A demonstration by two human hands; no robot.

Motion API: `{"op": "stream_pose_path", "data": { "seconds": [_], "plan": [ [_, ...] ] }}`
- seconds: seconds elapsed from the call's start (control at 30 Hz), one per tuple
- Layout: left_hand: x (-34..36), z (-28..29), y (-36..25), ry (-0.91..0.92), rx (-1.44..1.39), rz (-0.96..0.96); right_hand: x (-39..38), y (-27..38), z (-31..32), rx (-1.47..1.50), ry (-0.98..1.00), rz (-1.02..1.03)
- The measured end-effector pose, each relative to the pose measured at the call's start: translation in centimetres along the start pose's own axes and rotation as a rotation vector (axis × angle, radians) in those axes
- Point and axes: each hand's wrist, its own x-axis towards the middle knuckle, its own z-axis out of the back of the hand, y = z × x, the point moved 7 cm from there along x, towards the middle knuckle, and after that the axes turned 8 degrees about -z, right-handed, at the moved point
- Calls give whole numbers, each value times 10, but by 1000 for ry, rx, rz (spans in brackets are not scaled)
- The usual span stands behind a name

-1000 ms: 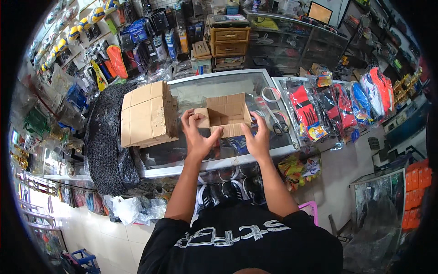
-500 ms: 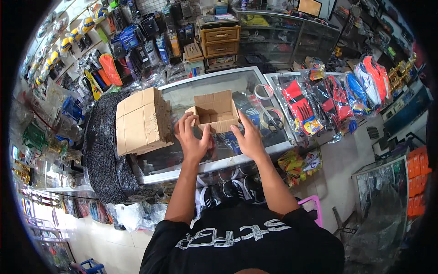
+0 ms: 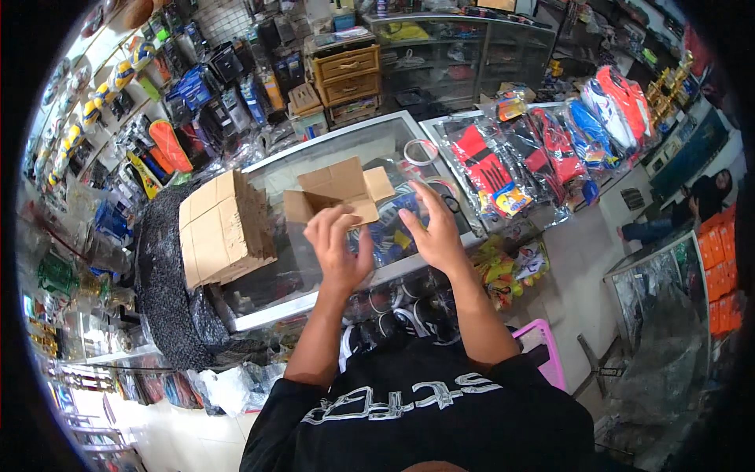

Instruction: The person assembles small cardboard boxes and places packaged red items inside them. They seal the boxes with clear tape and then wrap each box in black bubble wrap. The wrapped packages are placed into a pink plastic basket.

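A small open cardboard box [image 3: 330, 182], its flaps spread, sits on a glass display counter [image 3: 307, 141]. My left hand [image 3: 334, 248] is at its front edge, fingers loosely bent and apart, thumb out; whether they touch the cardboard is unclear. My right hand [image 3: 431, 232] is open just off the box's right front side, holding nothing. To the left lies a stack of folded cardboard [image 3: 216, 228] beside a black bubble-wrap roll [image 3: 161, 259]. Tape rolls [image 3: 418, 151] lie right of the box, with scissors partly hidden by my right hand.
Bagged sportswear and gloves [image 3: 535, 149] cover the right counter. Wooden drawers [image 3: 346, 75] and wall displays line the back. Shoes [image 3: 405, 322] sit below the counter near me, with a pink plastic item [image 3: 543, 346]. A seated person [image 3: 692, 204] in dark clothing is at the far right.
My hands have loosened from the box, which now has its side flaps folded out. The view has shifted, bringing the person at the right into sight.
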Motion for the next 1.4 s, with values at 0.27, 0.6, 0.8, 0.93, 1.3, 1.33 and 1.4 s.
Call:
{"op": "stream_pose_path", "data": {
  "seconds": [0.27, 0.6, 0.8, 0.93, 1.3, 1.33, 1.4],
  "plan": [
    [8, -122, -63, 304, -605, 124, -16, -5, 100, -102, -259, -48],
    [8, -225, -122, 546, -528, 65, -54, -61, 184, -339, -638, -144],
    [4, -252, -132, 569, -342, 22, -58, -106, 188, -74, -541, -454],
    [2, -257, -134, 566, -329, 41, -55, -103, 185, 61, -489, -406],
    [33, -202, -112, 195, -461, 214, -32, -78, 181, 294, -378, -204],
    [42, -190, -114, 167, -401, 150, -30, -77, 177, 312, -329, -192],
    [45, -179, -104, 126, -432, 126, -24, -71, 169, 359, -301, -160]
  ]
}}
